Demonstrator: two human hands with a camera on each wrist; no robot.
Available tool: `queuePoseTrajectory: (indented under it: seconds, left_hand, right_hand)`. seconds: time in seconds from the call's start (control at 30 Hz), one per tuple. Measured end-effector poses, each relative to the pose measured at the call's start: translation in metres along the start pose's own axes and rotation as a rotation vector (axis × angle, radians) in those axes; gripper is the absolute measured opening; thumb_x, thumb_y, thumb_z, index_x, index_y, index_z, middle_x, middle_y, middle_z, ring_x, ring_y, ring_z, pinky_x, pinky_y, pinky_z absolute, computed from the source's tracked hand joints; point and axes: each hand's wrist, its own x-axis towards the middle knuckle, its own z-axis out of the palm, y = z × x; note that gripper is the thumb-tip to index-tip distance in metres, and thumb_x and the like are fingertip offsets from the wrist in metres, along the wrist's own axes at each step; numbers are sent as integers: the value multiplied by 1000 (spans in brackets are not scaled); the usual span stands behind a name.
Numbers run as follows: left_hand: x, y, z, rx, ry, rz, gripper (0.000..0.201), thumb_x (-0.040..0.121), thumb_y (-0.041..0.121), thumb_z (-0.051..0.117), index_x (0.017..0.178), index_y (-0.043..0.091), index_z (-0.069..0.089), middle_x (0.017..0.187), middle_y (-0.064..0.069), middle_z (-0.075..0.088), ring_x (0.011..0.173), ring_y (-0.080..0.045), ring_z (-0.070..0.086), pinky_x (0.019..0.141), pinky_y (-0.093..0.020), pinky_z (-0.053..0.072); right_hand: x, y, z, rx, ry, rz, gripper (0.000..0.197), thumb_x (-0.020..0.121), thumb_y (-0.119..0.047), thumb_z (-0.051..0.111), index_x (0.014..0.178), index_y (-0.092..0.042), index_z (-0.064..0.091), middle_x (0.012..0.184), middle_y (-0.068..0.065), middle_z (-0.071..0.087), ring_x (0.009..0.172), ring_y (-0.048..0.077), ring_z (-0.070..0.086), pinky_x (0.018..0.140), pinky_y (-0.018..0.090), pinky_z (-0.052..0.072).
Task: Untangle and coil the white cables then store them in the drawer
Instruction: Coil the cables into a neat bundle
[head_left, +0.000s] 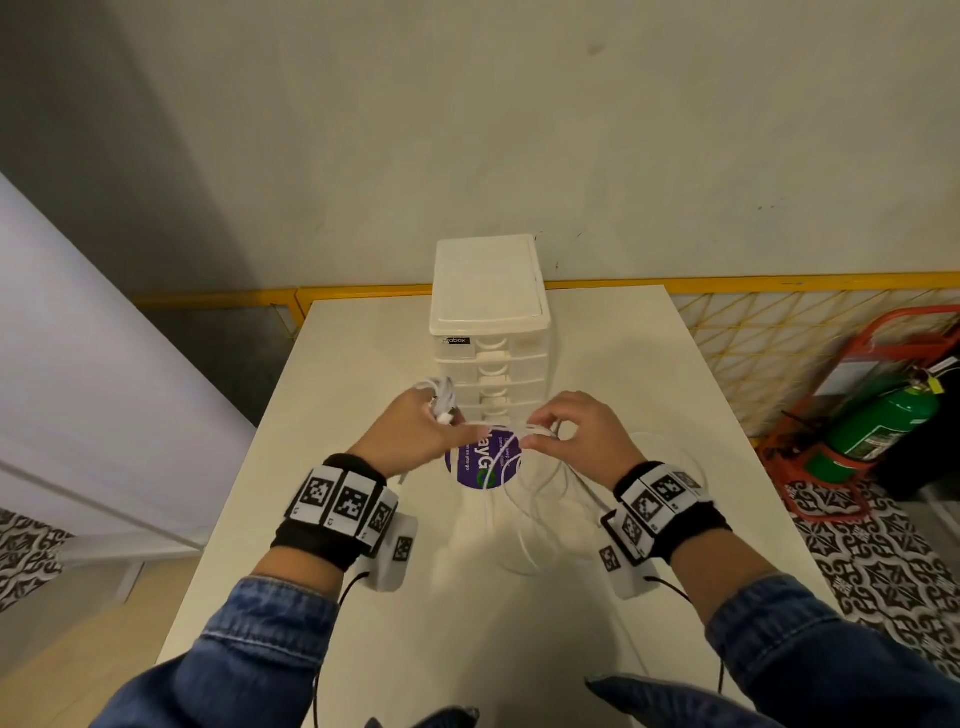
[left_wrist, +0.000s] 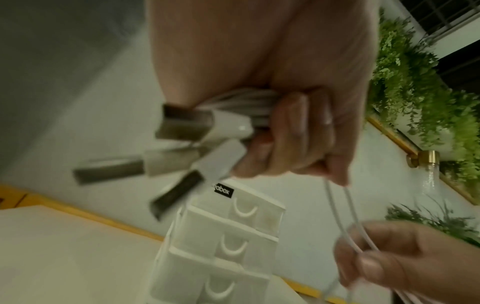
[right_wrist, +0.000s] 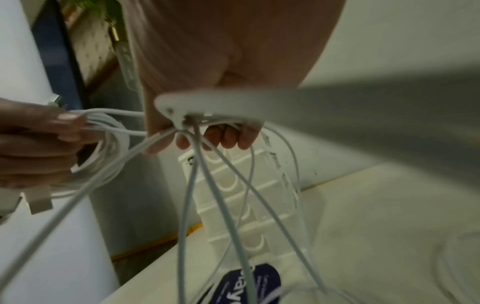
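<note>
Two hands at work above the table (head_left: 649, 364), just near of the closed drawer unit (head_left: 491, 317). Left hand (head_left: 415, 431): fingers curled round a finished coil of white cable (right_wrist: 103, 156), USB plugs (left_wrist: 182, 123) jutting out. Right hand (head_left: 576, 434): pinching loose strands (right_wrist: 207, 195) that trail down over the purple sticker (head_left: 483, 462). Advice: likely best to feed each loop leftward at even size, keeping strands uncrossed and tension light
</note>
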Motion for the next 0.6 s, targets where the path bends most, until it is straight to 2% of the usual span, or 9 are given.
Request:
queuePoseTrajectory:
  seconds: [0.07,0.13,0.23,0.3,0.37,0.4,0.47,0.53,0.6]
  left_hand:
    - [5,-5,-6,25,168,8,46,75,36,75,83,-6,58,68,-5,54,48,-9,50,47,-18,43]
    - [9,-8,-11,4,313,-22,49,77,39,72,89,-6,57,72,-13,57,56,-18,51,53,-29,46]
    - [13,-12,-15,-77,496,-56,40,78,37,71,84,0,54,75,-16,58,61,-22,51,61,-37,48]
    - [14,-13,-16,-128,575,-53,33,79,32,70,82,6,52,80,-14,59,70,-26,55,73,-40,50]
    - [14,-14,-19,-189,641,-81,36,78,34,70,93,5,54,98,-19,65,89,-35,62,84,-45,52]
    - [15,-16,-22,-230,664,-120,47,77,37,69,104,2,54,110,-24,64,98,-40,62,87,-48,53]
    - [17,-23,-30,-255,694,-162,61,76,41,68,113,-4,52,115,-30,61,95,-42,63,81,-45,54]
    - [17,-27,-33,-217,708,-153,55,77,41,67,105,-5,55,108,-29,64,86,-37,65,76,-41,54]
    - [15,-31,-31,-176,704,-149,45,80,38,67,98,-1,56,102,-26,66,87,-38,65,75,-42,55]
  right_hand:
    - [-6,9,3,21,61,39,15,69,-30,79,76,-19,71,76,-2,64,75,6,55,75,14,41]
    - [-10,15,5,60,112,83,14,71,-27,79,76,-16,72,76,-4,60,73,2,55,73,8,39]
    - [-13,20,6,90,112,144,16,70,-25,79,79,-13,73,79,-3,57,73,-3,55,71,5,40]
    - [-12,19,7,95,108,140,17,69,-25,80,78,-12,73,79,-2,57,73,-4,55,70,4,39]
    - [-10,15,7,107,128,113,16,69,-25,80,77,-13,72,78,-3,56,74,-1,55,72,5,39]
    - [-9,13,6,112,136,95,16,70,-26,79,79,-14,72,79,-3,56,75,1,55,74,6,39]
    - [-8,8,3,140,118,65,19,74,-24,76,91,-16,73,84,-4,55,80,3,55,79,8,42]
    - [-6,6,1,164,90,62,23,79,-15,71,102,-15,71,86,-4,54,81,-1,56,80,7,43]
    - [-3,8,0,149,112,78,21,82,-7,66,101,-13,71,82,-4,56,76,-5,56,75,6,42]
